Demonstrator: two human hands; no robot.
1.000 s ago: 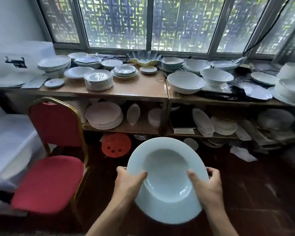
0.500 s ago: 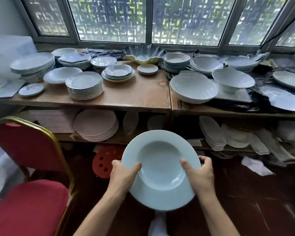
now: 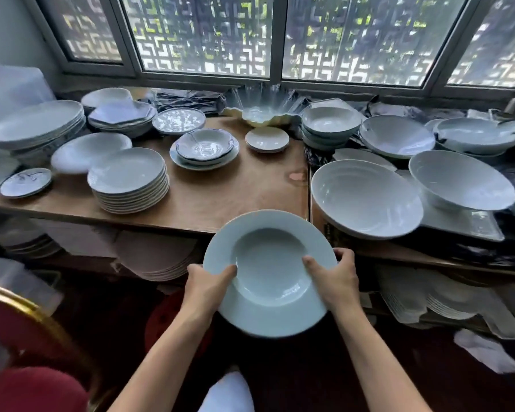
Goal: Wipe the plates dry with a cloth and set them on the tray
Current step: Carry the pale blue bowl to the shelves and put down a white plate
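Note:
A pale blue deep plate [image 3: 269, 272] with a wide rim is held in front of me, just before the front edge of the wooden table [image 3: 220, 197]. My left hand [image 3: 207, 282] grips its left rim, thumb on the inside. My right hand [image 3: 335, 278] grips the right rim the same way. A white cloth [image 3: 228, 394] shows at the bottom of the view, below the plate. No tray is recognisable.
The table holds a stack of plates [image 3: 130, 181], small dishes [image 3: 205, 148] and large white bowls [image 3: 366, 200]. More plates lie on the lower shelf [image 3: 161, 257]. A red chair with gold frame [image 3: 21, 337] stands at the lower left. Windows run behind.
I have moved closer to the table, carrying the plate forward and up toward its front edge. Both hands keep the same grip. The chair has slid to the lower left of view.

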